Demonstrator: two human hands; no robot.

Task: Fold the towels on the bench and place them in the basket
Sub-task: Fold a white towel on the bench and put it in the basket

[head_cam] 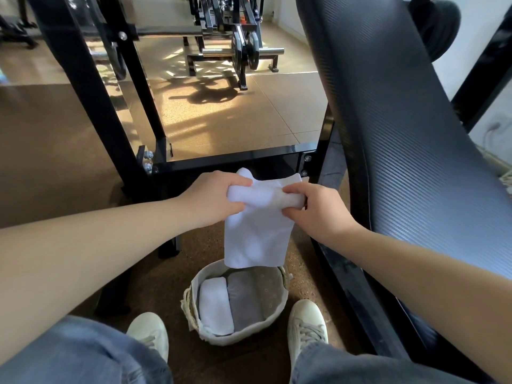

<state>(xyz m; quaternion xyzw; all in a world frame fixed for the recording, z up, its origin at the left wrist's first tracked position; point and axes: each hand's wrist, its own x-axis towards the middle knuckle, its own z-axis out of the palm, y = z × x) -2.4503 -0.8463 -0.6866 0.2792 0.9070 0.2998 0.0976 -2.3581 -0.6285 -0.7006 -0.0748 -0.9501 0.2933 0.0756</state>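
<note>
Blue jeans (pixel 83 353) fill the bottom edge, both knees cut off by the frame. Just beyond them, a pair of pale sneakers, left (pixel 149 332) and right (pixel 306 325), stand on the brown floor with a round fabric-lined basket (pixel 243 338) between them.

Inside the basket, a folded white towel (pixel 214 306) lies against the left wall. A folded grey towel (pixel 243 297) lies touching it toward the middle. The right part of the lining is bare.

Above the basket, a white hand towel (pixel 256 239) hangs in the air, held up by both hands. Its lower hem covers the basket's far rim. The left hand (pixel 213 198) grips the bunched top left corner, fingers curled round the cloth and partly buried in it. The right hand (pixel 318 214) pinches the top right edge between thumb and fingers. A second layer of the towel sticks up behind the hands, and how it is folded is hard to make out.

To the right, the bench's black ribbed pad (pixel 401 134) rises at a slant. Its top and right side run out of frame. The towel hangs just left of the pad's near edge.

A glossy black steel frame (pixel 235 156) crosses behind the hands. Far back, a barbell (pixel 243 51) with plates sits on a low rack in patchy sunlight, its left end hidden by the frame.
</note>
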